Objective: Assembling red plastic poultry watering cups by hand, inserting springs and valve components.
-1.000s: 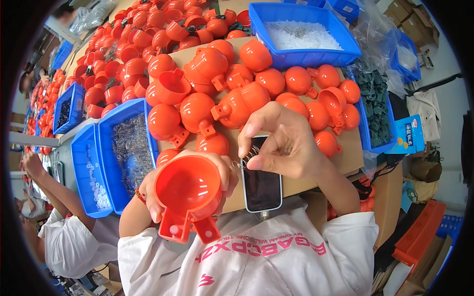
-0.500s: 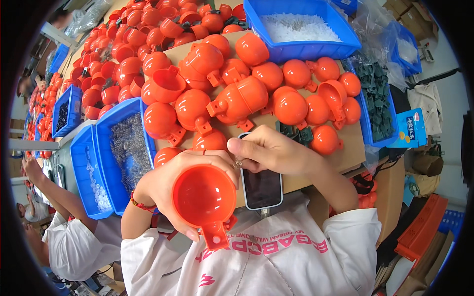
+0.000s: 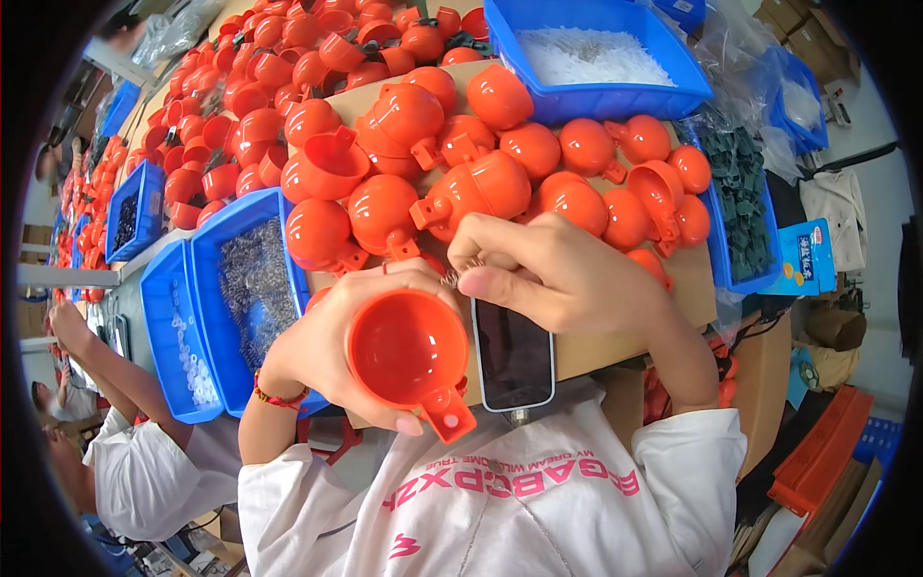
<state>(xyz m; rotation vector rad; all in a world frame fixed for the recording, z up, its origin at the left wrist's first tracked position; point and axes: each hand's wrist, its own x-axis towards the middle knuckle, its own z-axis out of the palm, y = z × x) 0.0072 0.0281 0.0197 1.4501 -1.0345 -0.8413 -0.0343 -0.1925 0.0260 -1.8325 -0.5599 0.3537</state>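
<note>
My left hand (image 3: pixel 312 332) is wrapped round an orange-red plastic cup (image 3: pixel 409 346). Its open mouth faces up, and its square tab with a hole points toward my shirt. Just right of the cup, my right hand (image 3: pixel 577 274) pinches a small coil spring (image 3: pixel 450 279) close to the fingers of my left hand. The spring is partly hidden by fingers. A phone (image 3: pixel 514 356) with a dark screen lies under and beside my right hand. Beyond both hands, orange-red ball-shaped pieces (image 3: pixel 476 192) with tabs cover the cardboard.
At left, a blue bin holds metal springs (image 3: pixel 252 274), beside one with white rings (image 3: pixel 199 380). A blue bin (image 3: pixel 615 101) of white bits stands at the back, and dark green parts (image 3: pixel 735 207) fill another at right. A co-worker's sleeve (image 3: pixel 154 471) shows at left.
The cup in my left hand has moved up and slightly right in view. My right hand has turned, its knuckles higher, and the spring between its fingers shows more plainly.
</note>
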